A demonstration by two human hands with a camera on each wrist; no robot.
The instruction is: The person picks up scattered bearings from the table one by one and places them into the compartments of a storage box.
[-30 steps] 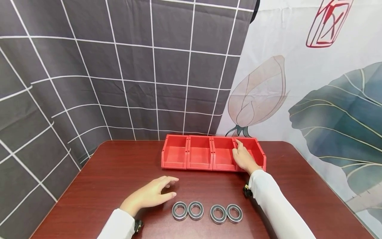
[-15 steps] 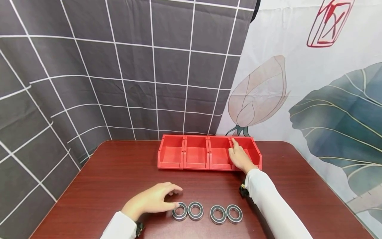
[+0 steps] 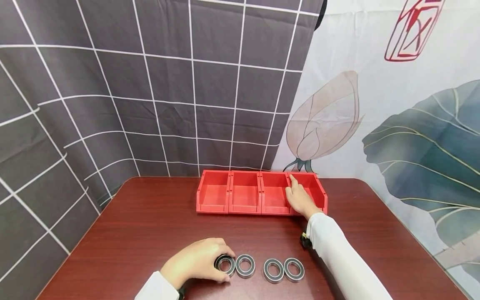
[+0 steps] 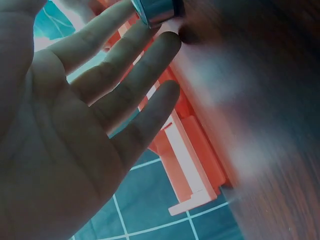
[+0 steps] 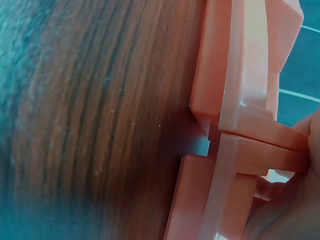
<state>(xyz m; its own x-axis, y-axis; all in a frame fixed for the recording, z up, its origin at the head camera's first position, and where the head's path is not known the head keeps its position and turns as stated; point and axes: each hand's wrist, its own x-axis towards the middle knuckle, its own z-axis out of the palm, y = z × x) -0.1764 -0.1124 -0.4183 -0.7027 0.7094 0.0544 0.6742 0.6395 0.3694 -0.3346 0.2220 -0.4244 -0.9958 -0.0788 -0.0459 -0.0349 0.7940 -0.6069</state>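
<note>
the left hand (image 3: 200,261) pinches a round silver metal ring (image 3: 233,268) with a black band between thumb and fingers; one matching ring (image 3: 245,275) sits just beside it at three o'clock on the shiny red-brown table (image 3: 150,229), and two more rings (image 3: 273,280) lie farther that way. at two o'clock from the pinched ring, the right hand (image 3: 301,200) grips the walls where the rightmost two of four red plastic bins (image 3: 244,209) meet.

Red framed seal (image 3: 415,31), its inner strokes illegible, on the white backdrop (image 3: 352,37)
</note>
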